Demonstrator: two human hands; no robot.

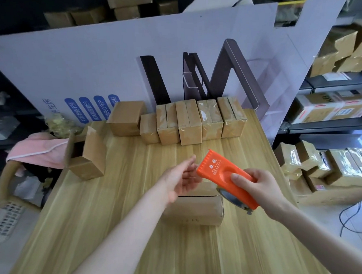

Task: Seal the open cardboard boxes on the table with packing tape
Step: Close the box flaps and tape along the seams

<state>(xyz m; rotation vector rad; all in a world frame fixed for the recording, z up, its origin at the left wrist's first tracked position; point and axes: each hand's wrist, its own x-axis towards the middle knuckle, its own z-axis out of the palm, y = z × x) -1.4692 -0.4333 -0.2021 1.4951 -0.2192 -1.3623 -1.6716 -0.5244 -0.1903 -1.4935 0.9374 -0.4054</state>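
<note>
My right hand [257, 187] grips an orange tape dispenser [222, 176] holding a roll of packing tape, raised above the wooden table [116, 204]. My left hand [182, 179] hovers with fingers apart beside the dispenser's toothed front end, palm turned toward it. Under both hands lies a small cardboard box [195, 210] on its side, with a dark gap along its top edge. An open box [86, 155] with raised flaps stands at the table's left edge.
A row of several taped boxes [196, 121] lines the table's far edge, with one larger box [126, 119] at its left. A big white cardboard sheet [129, 61] stands behind. Shelves with parcels [330, 106] are on the right; a pink cloth [36, 150] drapes a chair on the left.
</note>
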